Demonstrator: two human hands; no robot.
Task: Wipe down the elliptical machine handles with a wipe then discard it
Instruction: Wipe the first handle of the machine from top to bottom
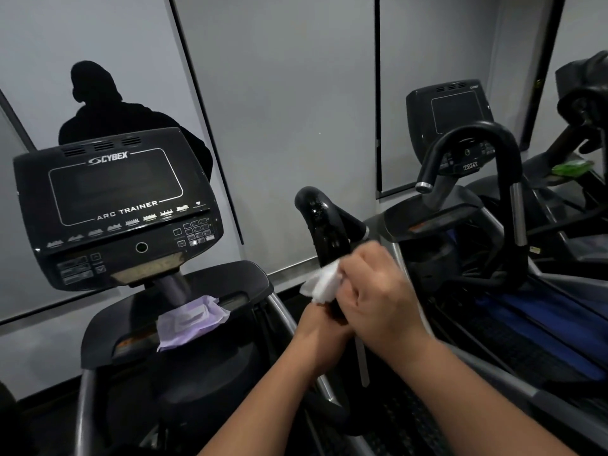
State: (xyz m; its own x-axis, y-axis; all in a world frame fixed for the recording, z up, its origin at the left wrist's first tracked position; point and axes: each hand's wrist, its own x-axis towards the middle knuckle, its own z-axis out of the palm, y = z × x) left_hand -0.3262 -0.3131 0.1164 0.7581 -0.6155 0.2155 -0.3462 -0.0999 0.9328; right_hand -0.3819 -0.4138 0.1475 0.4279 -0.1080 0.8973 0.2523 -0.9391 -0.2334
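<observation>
The black right handle [320,222] of the elliptical rises in the middle of the view, its upper part shiny and wet. My right hand [378,291] grips this handle with a white wipe [324,283] wrapped round it. My left hand [320,327] holds the same handle just below, partly hidden by the right hand. The machine's console [115,205], marked Cybex Arc Trainer, stands at the left.
A purple wipes packet [189,319] lies on the tray below the console. A second machine with a curved black handle [487,179] stands to the right, a green packet [572,167] on it. A mirror wall behind shows a dark reflection of a person [108,116].
</observation>
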